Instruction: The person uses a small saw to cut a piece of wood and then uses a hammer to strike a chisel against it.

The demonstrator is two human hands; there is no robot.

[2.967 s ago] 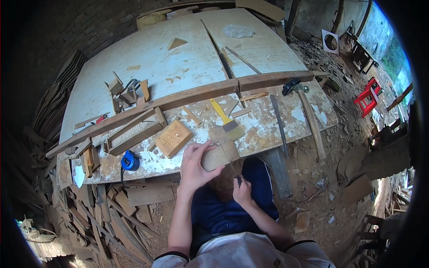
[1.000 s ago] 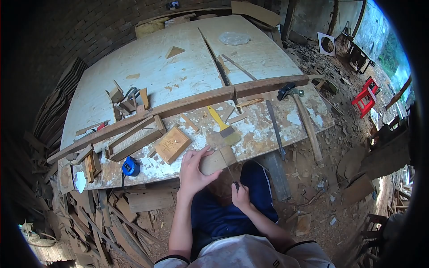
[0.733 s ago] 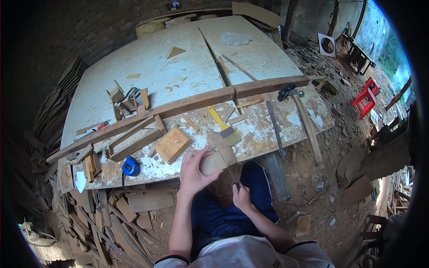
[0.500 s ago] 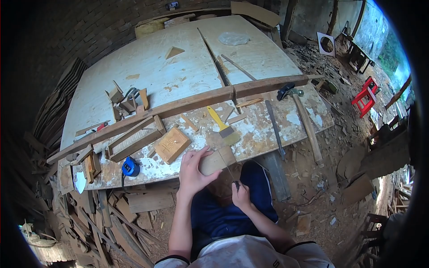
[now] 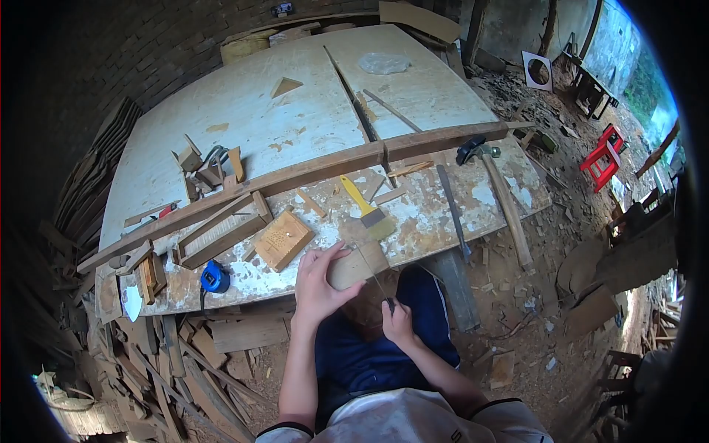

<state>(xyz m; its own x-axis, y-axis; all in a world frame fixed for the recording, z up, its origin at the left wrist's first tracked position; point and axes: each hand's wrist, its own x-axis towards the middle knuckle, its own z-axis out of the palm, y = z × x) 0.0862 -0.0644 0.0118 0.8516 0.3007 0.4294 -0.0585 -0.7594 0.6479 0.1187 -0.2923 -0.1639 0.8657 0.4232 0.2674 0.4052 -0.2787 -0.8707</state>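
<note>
At the bench's near edge, a flat wooden block [image 5: 347, 272] reaches out a little toward my lap. My left hand [image 5: 319, 284] grips it, thumb on the near side and fingers over the far side. Closed below it, my right hand [image 5: 397, 323] holds a thin-bladed tool [image 5: 379, 284] by its dark handle. The blade runs up to the block's right part, in line with a dark line across its top. Just beyond the block lies a yellow-handled paintbrush [image 5: 362, 203]. Left of it sits a square wooden box [image 5: 283, 240] with a small knob.
A long wooden rail [image 5: 317, 170] crosses the workbench [image 5: 221, 133]. Nearer me lie a blue tape measure [image 5: 215, 276], an open wooden frame [image 5: 221, 235], a metal file [image 5: 452, 207] and a hammer [image 5: 506, 203]. Scrap wood [image 5: 199, 376] is piled below left; a red stool [image 5: 603, 159] stands far right.
</note>
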